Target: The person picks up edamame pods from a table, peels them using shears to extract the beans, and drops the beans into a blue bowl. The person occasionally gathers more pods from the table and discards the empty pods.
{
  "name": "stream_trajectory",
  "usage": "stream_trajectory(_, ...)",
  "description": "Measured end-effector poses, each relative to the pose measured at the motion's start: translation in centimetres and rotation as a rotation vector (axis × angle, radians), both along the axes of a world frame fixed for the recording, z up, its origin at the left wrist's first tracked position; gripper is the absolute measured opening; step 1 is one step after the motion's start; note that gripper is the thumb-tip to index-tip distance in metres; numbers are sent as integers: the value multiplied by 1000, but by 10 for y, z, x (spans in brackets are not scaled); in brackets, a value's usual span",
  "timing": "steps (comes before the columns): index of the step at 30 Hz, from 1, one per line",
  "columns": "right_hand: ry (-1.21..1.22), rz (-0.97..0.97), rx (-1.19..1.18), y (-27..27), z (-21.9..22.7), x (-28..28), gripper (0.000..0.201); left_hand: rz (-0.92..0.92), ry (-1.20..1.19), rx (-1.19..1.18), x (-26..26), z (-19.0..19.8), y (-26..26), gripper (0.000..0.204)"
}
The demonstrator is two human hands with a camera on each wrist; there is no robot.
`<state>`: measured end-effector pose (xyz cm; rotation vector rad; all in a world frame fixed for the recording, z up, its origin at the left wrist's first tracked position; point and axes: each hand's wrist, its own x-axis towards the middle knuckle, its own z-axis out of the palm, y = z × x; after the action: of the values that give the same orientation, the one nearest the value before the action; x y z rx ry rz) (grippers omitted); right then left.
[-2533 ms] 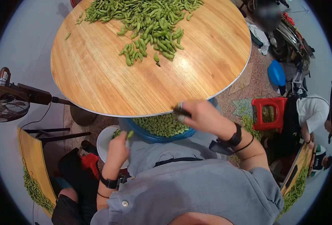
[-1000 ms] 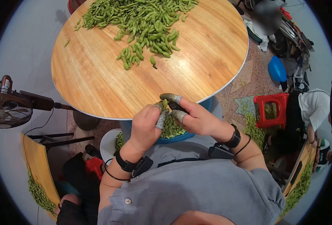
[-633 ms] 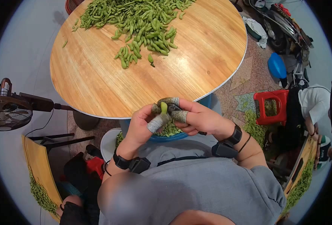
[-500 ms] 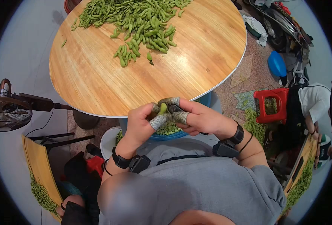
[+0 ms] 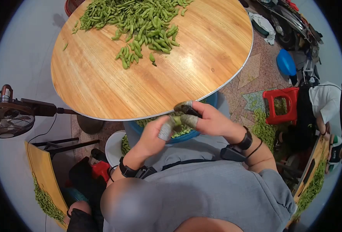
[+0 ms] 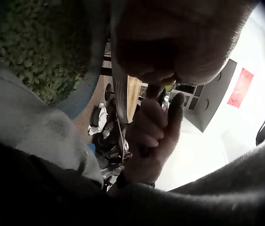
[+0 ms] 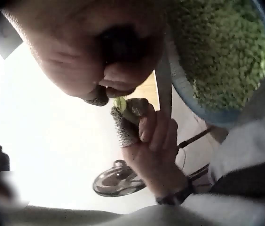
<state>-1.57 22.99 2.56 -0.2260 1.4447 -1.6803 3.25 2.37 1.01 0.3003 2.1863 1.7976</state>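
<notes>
Both your left hand (image 5: 151, 136) and right hand (image 5: 216, 123) pinch the green pod (image 5: 177, 120) by the worktop's (image 5: 159, 85) near edge, above the blue basin (image 5: 185, 138), probably to catch whatever drops

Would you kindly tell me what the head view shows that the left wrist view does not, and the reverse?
Only the head view: the heap of pods on the round table, the fan and the red stool.
Only the left wrist view: a red rectangle on a pale surface.
Both: the left hand and right hand meeting at a green pod, and the blue tub of beans.
</notes>
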Motion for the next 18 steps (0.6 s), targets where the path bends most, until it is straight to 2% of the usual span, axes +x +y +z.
stream_trajectory(1, 325, -77, 41, -3, -23, 1, 28, -44, 32, 25, 3, -2, 3, 14)
stream_trajectory(2, 653, -155, 81, -4, -35, 2, 26, -116, -215, 163, 4, 0, 3, 11)
stream_trajectory(3, 508, -108, 127, -3, -33, 2, 27, -81, -450, 377, 4, -2, 2, 10)
stream_trajectory(4, 516, -108, 97, -5, -39, 2, 26, -46, -684, 594, 4, -7, 0, 10)
stream_trajectory(5, 537, -94, 143, -4, -36, 3, 27, -48, -669, 595, 5, -9, -2, 10)
stream_trajectory(7, 652, -37, 296, -8, -16, 6, 29, -61, -794, 653, 9, -13, -6, 13)
stream_trajectory(8, 747, 4, 403, -9, -10, 7, 29, -62, -783, 653, 10, -12, -8, 13)
stream_trajectory(10, 794, 40, 437, -10, -21, 8, 28, -53, -520, 241, 13, -10, -10, 13)
stream_trajectory(11, 910, 15, 442, -12, -32, 10, 27, -40, -494, 174, 16, -13, -11, 12)
stream_trajectory(12, 1024, -7, 445, -15, -36, 11, 27, -38, -489, 174, 17, -17, -12, 12)
stream_trajectory(14, 1049, 1, 405, -16, -35, 12, 23, 38, -562, 240, 19, -26, -16, 14)
stream_trajectory(16, 1195, 8, 415, -15, -36, 12, 19, 85, -536, 251, 20, -39, -20, 12)
stream_trajectory(18, 1167, -15, 465, -17, -29, 16, 19, 127, -510, 262, 21, -43, -20, 12)
